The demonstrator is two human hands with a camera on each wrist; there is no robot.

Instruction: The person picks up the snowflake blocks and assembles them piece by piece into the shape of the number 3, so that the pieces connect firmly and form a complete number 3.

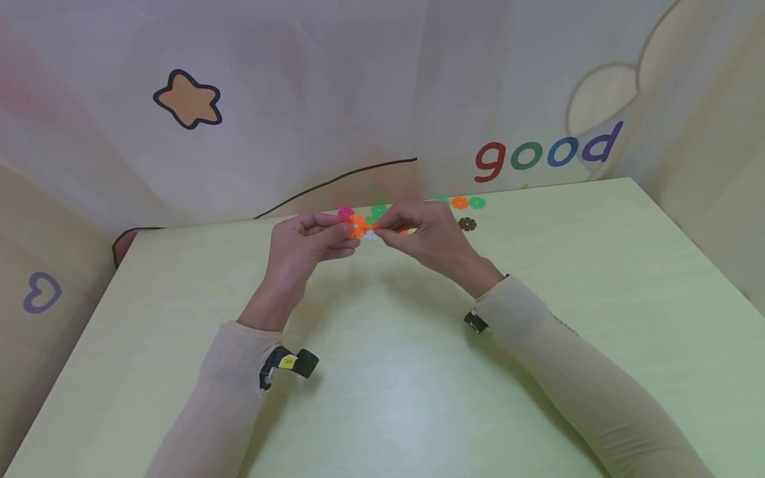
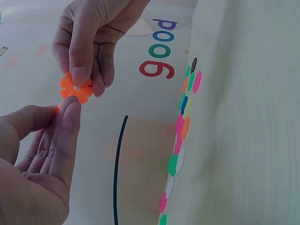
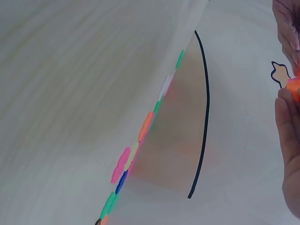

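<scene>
Currently pinching an orange snowflake disc (image 2: 75, 89) between both hands, held in the air above the pale green table (image 1: 418, 372). Right hand (image 1: 427, 236) gripping it from above, thumb and forefinger closed on the disc's upper edge; left hand (image 1: 305, 242) meeting it from below, thumb and fingertips touching the lower edge, fingers fairly straight in the left wrist view. Head view also showing a white piece (image 1: 372, 235) at the same grip point, touching the orange one; can't tell which hand carries it. Further out: row of loose snowflake discs (image 2: 180, 140) lying along the table's far edge against the backdrop, pink, green, orange, white, blue, one dark brown disc (image 1: 467, 224) slightly nearer. Beyond that, backdrop printed with "good" (image 1: 546, 154) and an orange star (image 1: 188, 99).
</scene>
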